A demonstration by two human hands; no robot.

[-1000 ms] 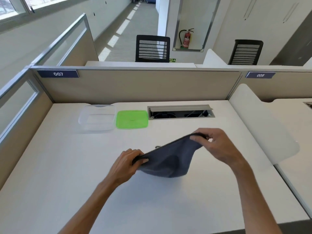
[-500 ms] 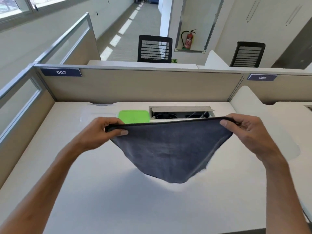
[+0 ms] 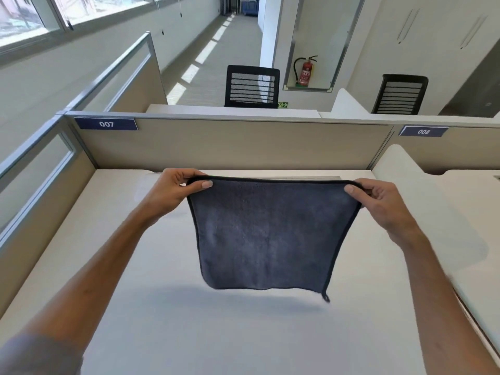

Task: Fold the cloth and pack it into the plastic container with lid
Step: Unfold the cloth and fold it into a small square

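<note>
A dark grey cloth [image 3: 266, 234] hangs flat and fully spread in the air above the white desk [image 3: 189, 334]. My left hand [image 3: 173, 194] pinches its top left corner and my right hand [image 3: 378, 201] pinches its top right corner. The top edge is stretched straight between them, and a small loop dangles from the lower right corner. The plastic container and its green lid are hidden behind my left hand and the cloth.
A beige partition [image 3: 230, 144] labelled 007 closes the desk's far side, with a glass-topped panel [image 3: 35, 169] on the left. A white curved divider [image 3: 422, 201] borders the right. A strip of the cable tray [image 3: 292, 177] shows just above the cloth.
Both hands have lifted the cloth from a bunched sag near the desk and pulled its corners apart, so it now hangs flat and square. It now covers the container and lid.
</note>
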